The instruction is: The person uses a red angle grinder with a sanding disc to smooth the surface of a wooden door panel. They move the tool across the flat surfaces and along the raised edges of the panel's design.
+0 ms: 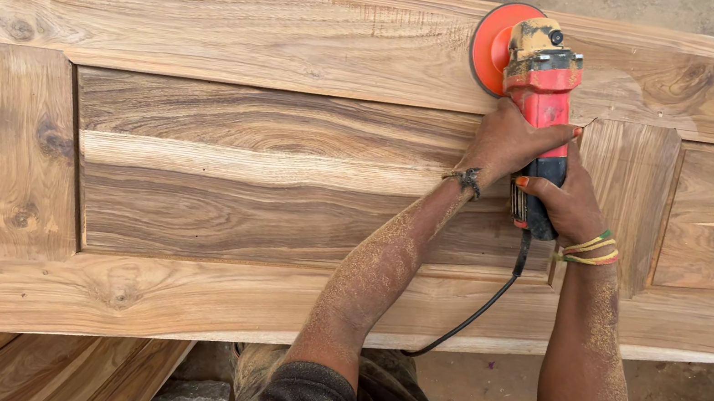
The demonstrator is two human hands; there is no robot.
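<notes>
A red angle grinder (541,96) is gripped by both hands: the left hand (507,142) is wrapped around its body, the right hand (570,201) around its black rear handle. Its orange disc (490,45) is held against the wooden door panel (260,169).

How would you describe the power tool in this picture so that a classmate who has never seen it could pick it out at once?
Start at the wide panelled wooden door lying flat across the view. On its upper rail, right of centre, the left hand and right hand grip an angle grinder. Its red body, round orange sanding disc and trailing black cord set it apart from the bare brown wood all around.
</notes>
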